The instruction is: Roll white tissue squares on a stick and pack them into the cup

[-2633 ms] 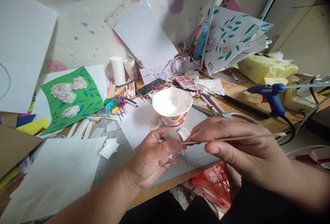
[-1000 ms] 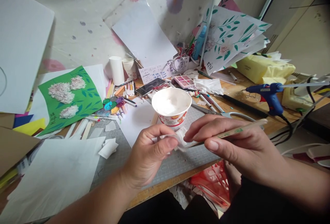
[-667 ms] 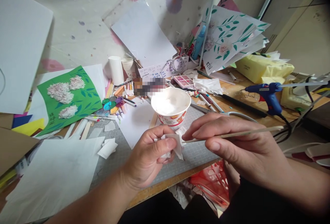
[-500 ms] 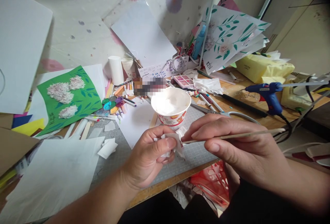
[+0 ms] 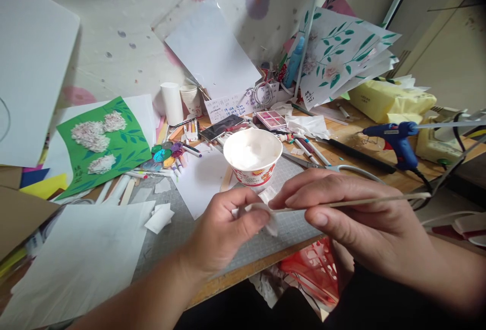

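My left hand [image 5: 231, 231] is closed, pinching a small piece of white paper [image 5: 272, 224] between thumb and fingers; the paper is blurred. Between the thumb and fingers of my right hand [image 5: 353, 218] lies a thin wooden stick [image 5: 364, 202], held nearly level. Its left tip meets the paper at my left fingertips. Just beyond both hands stands a white paper bowl [image 5: 253, 160] with a red and orange print, its inside pale and bright. Small white paper pieces [image 5: 268, 194] lie in front of the bowl on the grey cutting mat [image 5: 178, 249].
At left are a green card with paper flowers [image 5: 102, 142] and thin white sheets [image 5: 76, 259]. Markers and paint pots [image 5: 163, 154] lie behind. Scissors [image 5: 353, 170] and a blue glue gun [image 5: 400, 140] are at right. A red plastic bag [image 5: 313, 269] hangs below the table edge.
The left thumb has shifted slightly right over the paper, which has turned and blurred. My right hand and the stick have moved slightly right. The bowl stays in place.
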Available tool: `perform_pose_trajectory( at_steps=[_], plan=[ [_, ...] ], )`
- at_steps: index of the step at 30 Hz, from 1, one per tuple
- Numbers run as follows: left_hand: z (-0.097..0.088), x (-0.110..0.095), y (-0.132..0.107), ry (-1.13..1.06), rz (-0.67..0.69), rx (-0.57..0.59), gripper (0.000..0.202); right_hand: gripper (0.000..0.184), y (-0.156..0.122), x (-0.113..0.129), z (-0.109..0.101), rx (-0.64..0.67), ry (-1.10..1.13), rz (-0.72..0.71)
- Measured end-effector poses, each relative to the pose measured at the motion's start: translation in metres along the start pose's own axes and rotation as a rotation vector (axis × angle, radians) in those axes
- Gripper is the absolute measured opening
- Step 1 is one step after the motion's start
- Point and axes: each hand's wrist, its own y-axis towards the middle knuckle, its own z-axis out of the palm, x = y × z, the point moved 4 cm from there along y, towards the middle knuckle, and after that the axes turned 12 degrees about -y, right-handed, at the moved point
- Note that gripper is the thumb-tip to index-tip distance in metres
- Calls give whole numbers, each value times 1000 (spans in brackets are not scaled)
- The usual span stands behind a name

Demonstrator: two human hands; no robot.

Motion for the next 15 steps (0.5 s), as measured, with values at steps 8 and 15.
perform_pose_trajectory(
  at_steps=[8, 15],
  plan=[
    [3, -17, -4, 656, 316, -14, 17, 9, 1, -5, 2, 50, 44, 96],
    [0, -14, -2, 411, 252, -14, 3, 9, 2, -5, 1, 24, 34, 67]
  ],
)
